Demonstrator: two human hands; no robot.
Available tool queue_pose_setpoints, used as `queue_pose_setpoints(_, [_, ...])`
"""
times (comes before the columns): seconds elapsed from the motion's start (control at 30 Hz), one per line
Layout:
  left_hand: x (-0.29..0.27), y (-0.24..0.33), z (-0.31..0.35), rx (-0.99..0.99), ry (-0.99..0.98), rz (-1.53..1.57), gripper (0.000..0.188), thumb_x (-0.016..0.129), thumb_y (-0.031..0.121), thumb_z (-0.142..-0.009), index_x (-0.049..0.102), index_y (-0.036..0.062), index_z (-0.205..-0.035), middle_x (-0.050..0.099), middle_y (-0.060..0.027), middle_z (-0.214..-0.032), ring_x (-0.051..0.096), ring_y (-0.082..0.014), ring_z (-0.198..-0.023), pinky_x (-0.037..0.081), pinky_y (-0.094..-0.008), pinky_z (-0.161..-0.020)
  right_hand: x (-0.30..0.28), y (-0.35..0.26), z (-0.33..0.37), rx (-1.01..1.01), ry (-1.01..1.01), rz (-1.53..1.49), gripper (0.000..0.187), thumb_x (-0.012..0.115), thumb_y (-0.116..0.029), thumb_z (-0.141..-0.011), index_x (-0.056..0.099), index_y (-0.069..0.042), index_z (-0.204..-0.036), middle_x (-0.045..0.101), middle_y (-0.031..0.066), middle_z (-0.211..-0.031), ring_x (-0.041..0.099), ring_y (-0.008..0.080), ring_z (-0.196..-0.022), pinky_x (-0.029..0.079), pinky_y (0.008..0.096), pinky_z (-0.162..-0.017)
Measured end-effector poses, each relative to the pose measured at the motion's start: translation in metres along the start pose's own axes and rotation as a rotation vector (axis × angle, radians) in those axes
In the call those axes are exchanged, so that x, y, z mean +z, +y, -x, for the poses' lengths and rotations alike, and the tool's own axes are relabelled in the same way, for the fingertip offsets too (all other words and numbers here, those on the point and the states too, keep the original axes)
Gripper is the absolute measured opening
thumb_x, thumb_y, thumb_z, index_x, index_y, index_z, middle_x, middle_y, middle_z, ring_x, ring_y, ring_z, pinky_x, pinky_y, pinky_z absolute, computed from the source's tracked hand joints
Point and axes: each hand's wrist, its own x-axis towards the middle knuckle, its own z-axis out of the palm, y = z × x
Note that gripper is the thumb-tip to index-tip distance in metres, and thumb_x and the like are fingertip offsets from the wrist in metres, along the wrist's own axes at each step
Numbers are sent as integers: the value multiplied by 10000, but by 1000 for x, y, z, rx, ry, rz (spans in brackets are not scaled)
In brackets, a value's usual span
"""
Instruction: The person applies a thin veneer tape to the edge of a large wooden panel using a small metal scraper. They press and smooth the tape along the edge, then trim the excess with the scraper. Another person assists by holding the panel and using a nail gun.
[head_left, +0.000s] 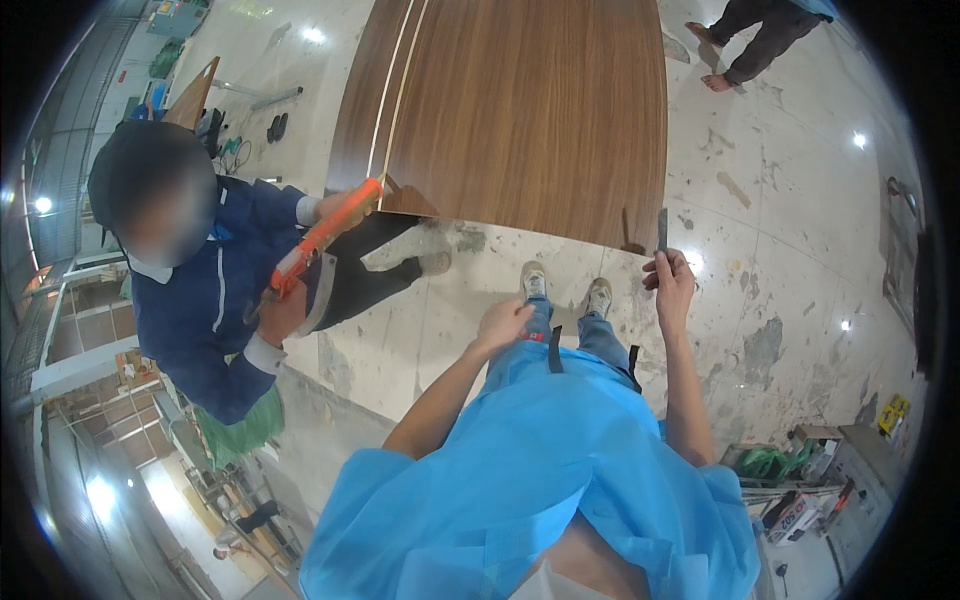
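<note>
1. At left, a co-worker point(180, 270) in a navy jacket grips an orange caulking gun point(322, 235), its tip by the panel's near-left corner.
2. Across the top centre lies the wood-grain panel point(530, 110), brown, glossy, two pale lines running lengthwise near its left edge.
3. Below it, the left hand point(507, 325) is loosely curled; whether it holds anything, I cannot tell.
4. By the panel's near-right corner, the right hand point(672, 278) pinches a thin dark strip point(662, 230), upright.
5. At lower right sits a printed carton point(798, 515), contents unclear.

Brown wood-grain panel point(530, 110) w/ 2 pale lengthwise lines point(405, 80) nr L edge; stained grey tile flr point(760, 310) below, dark slippers point(273, 130) on it.
</note>
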Motion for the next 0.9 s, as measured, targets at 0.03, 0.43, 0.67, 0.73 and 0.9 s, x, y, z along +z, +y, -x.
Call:
queue_pose_setpoints(0.03, [5, -13, 4, -80, 47, 62, 303, 661, 292, -984, 651, 10, -874, 686, -106, -656, 691, -252, -572, 559, -389, -595, -2, -2, -5, -3, -13, 7, 218, 582, -197, -1071, 632, 15, -1085, 693, 72, -814, 614, 112, -598, 493, 253, -555])
queue_pose_setpoints(0.43, [26, -115, 36, -210, 309, -224, 677, 823, 273, -819, 551, 38, -1392, 617, -217, -1321, 617, -359, -1234, 519, -452, -1007, 5, 7, -8, -139, 62, 221, 161, 708, -131, -973, 738, 17, -1030, 732, 91, -951, 688, 173, -889, 526, 313, -805])
queue_pose_setpoints(0.67, [48, -70, 5, 65, 225, 196, 383, 743, 265, -905, 691, -4, -1172, 742, -192, -1020, 733, -330, -932, 566, -392, -845, -13, 16, -13, 93, 118, 145, 212, 690, -147, -957, 716, 21, -1082, 714, 100, -868, 651, 157, -762, 537, 318, -729])
queue_pose_setpoints(0.73, [41, -47, 3, 129, 142, 113, 364, 718, 248, -923, 685, -4, -1183, 733, -191, -1014, 724, -329, -941, 555, -395, -844, -15, 16, -16, 11, 132, 233, 207, 682, -150, -961, 712, 11, -1088, 705, 80, -846, 640, 134, -727, 532, 304, -684])
queue_pose_setpoints(0.9, [13, 20, 3, 266, 132, -134, 346, 669, 191, -959, 651, 29, -1265, 695, -182, -1156, 670, -366, -1062, 532, -430, -927, -11, 19, -19, 71, 163, 177, 188, 677, -142, -963, 707, -4, -1086, 706, 69, -847, 630, 112, -684, 519, 288, -620])
